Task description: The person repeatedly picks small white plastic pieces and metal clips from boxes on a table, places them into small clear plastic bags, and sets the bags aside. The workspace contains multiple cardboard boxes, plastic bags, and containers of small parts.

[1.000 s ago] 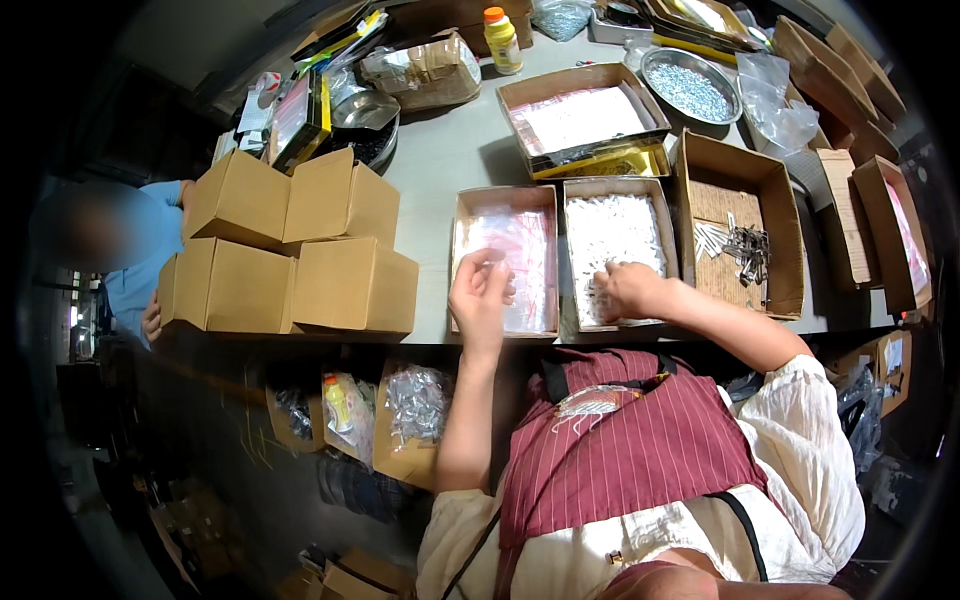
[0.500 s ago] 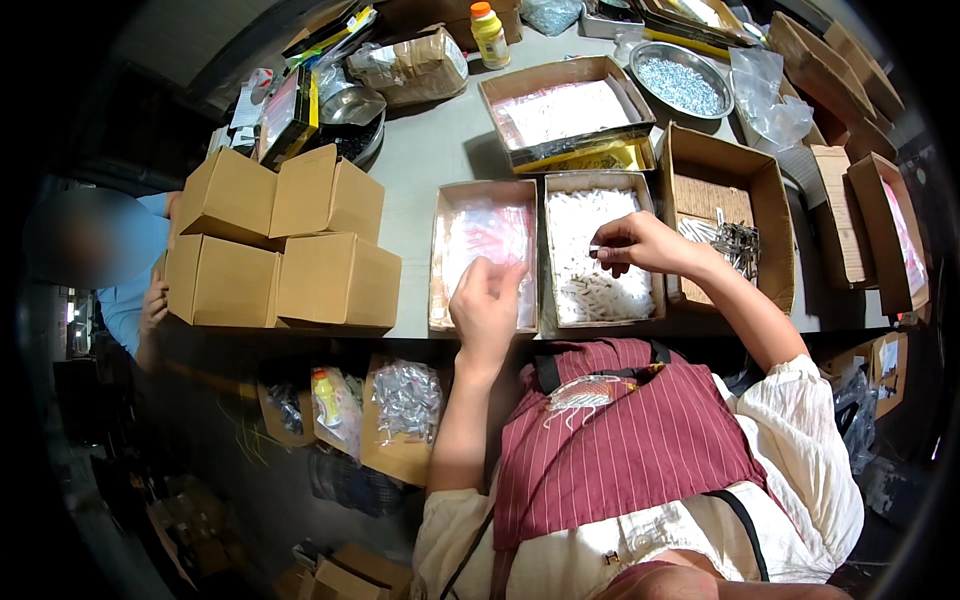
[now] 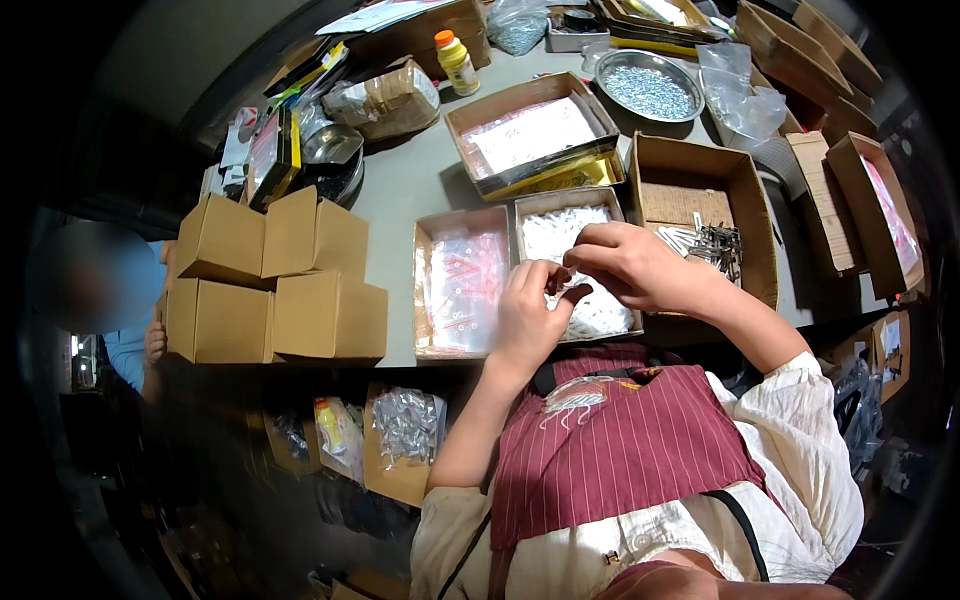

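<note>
My left hand (image 3: pixel 533 312) and my right hand (image 3: pixel 643 268) meet fingertip to fingertip above a shallow box (image 3: pixel 637 322) of small white plastic pieces (image 3: pixel 567 232). Both have curled, pinching fingers; whatever is between them is too small and hidden to make out. Left of this box stands another (image 3: pixel 422 310), holding clear plastic bags (image 3: pixel 463 290) with red markings. To the right, a deeper cardboard box (image 3: pixel 762 220) contains metal parts (image 3: pixel 716 250) and some white sticks, partly behind my right hand.
Four open cartons (image 3: pixel 232 325) stand at the left, with a co-worker's hand (image 3: pixel 155 340) beside them. Farther back are a box with a white sheet (image 3: pixel 530 135), a metal bowl of small shiny parts (image 3: pixel 650 88) and a yellow bottle (image 3: pixel 457 65). Below the table edge sit bins of bagged parts (image 3: pixel 405 425).
My left hand has moved right from over the bags to meet my right hand, whose pinched small piece is now hidden. The view has shifted slightly.
</note>
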Available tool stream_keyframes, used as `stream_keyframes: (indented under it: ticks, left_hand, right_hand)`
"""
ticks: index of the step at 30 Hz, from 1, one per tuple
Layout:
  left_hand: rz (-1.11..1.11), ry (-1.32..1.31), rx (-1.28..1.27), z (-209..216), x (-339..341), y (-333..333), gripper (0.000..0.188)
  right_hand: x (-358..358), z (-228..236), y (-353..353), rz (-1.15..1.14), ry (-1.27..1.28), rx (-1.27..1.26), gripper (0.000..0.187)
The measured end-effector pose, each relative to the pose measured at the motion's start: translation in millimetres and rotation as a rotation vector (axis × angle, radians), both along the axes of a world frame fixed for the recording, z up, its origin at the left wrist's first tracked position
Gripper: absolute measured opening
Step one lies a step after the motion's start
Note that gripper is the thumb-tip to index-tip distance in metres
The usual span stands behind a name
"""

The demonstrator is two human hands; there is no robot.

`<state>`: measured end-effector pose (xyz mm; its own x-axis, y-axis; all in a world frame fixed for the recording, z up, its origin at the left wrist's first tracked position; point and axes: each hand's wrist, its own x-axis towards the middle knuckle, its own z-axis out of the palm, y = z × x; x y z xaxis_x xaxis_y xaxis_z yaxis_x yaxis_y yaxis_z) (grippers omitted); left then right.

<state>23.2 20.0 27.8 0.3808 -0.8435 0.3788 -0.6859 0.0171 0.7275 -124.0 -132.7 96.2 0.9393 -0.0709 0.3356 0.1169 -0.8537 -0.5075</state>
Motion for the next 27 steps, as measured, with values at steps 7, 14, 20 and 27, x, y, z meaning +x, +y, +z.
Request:
stream_keyframes:
  ticks: [7,14,20,27]
  left_hand:
    - [-0.109,0.016,-0.051,-4.6,-10.1,-19.1,0.033]
    - [-0.103,-0.220,-0.002,-3.9,-20.6,-33.4,0.064]
    - [-0.089,0.064,0.152,-29.4,-22.5,-31.8,0.025]
    - [-0.088,0.121,0.224,-41.2,-14.7,-29.3,0.028]
  right_hand:
    - [-27.1,5.8,-17.1,-0.091,0.068,-0.023,0.041]
    - [-52.3,-10.2,-5.6,-0.088,0.407,-0.101,0.072]
    - [-61.2,-64.9,-57.3,-0.350,-0.031,0.623,0.037]
    - [-117.7,-156.1,-108.7,-0.341,0.711,-0.568,0.017]
